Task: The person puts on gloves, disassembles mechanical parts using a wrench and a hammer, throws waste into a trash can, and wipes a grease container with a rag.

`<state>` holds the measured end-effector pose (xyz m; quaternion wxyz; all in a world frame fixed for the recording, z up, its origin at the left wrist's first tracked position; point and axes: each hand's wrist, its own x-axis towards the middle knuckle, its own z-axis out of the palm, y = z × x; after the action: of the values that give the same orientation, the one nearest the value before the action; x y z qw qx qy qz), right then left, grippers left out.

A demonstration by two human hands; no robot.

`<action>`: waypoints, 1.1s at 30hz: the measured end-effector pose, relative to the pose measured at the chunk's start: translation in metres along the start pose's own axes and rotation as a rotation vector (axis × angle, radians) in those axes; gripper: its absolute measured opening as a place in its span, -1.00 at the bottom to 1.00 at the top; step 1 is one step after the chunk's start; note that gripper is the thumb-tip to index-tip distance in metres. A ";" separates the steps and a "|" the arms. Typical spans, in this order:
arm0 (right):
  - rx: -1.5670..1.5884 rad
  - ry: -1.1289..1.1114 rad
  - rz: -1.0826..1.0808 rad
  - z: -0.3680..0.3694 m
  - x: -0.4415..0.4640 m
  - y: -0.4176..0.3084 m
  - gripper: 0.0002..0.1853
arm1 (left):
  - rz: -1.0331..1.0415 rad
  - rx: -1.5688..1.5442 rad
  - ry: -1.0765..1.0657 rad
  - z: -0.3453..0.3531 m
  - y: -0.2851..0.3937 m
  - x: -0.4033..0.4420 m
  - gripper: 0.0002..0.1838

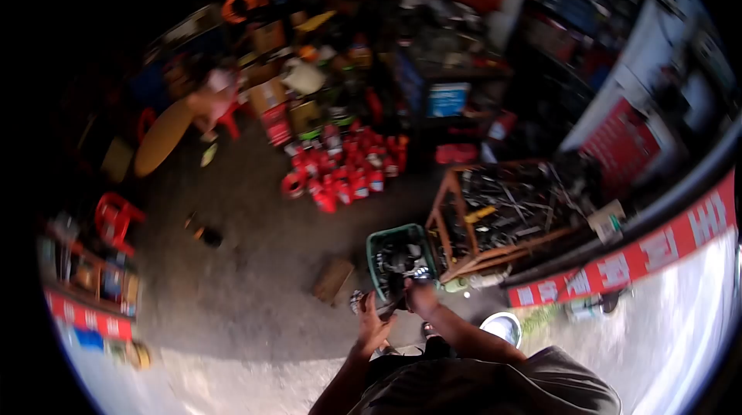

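Observation:
My left hand (pixel 374 328) is closed around a dark metal part (pixel 391 305) in front of my body. A round, shiny metal piece (pixel 356 302) shows beside its fingertips; I cannot tell whether the two are joined. My right hand (pixel 421 299) is at the other side of the dark part, close to the near rim of a green basket (pixel 371 253). Its fingers are blurred and partly hidden, so its grip does not show. Dark and silvery metal parts (pixel 403 255) fill the basket.
Right of the basket stands a wooden-framed bench (pixel 464 267) heaped with tools. A brown block (pixel 333 280) lies on the floor (pixel 255 260) to the left. Farther off are many red bottles (pixel 344 175), a red stool (pixel 116 220) and a seated person (pixel 212 94). A metal basin (pixel 502 328) stands right.

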<state>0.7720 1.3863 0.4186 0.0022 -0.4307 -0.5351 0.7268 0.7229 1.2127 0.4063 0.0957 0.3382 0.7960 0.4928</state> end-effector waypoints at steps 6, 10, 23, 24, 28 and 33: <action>-0.082 0.319 -0.237 -0.098 -0.009 -0.074 -0.85 | -0.184 -0.087 -0.387 0.064 -0.082 -0.004 -0.33; 0.021 0.581 -0.560 -0.214 -0.003 -0.138 -0.78 | -0.314 -0.073 -0.469 0.066 -0.110 -0.019 -0.53; -0.951 1.176 -0.740 -0.491 0.017 -0.349 -0.59 | -0.732 -0.126 -0.518 0.084 -0.131 -0.020 -0.89; -0.881 1.184 -0.687 -0.506 0.038 -0.343 -0.53 | -0.676 -0.191 -0.490 0.092 -0.129 -0.015 -0.91; -0.580 1.198 -0.512 -0.632 0.142 -0.287 -0.59 | -0.705 -0.393 -0.505 0.118 -0.115 0.013 -0.72; 0.686 0.969 -0.712 -0.734 0.154 -0.257 -0.75 | -0.880 -0.359 -0.298 0.131 -0.058 0.045 -0.60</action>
<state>1.0186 2.1368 0.4822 0.6155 -0.4796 -0.3225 0.5358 0.7266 1.3192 0.3000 0.4641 0.0150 0.7436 0.4811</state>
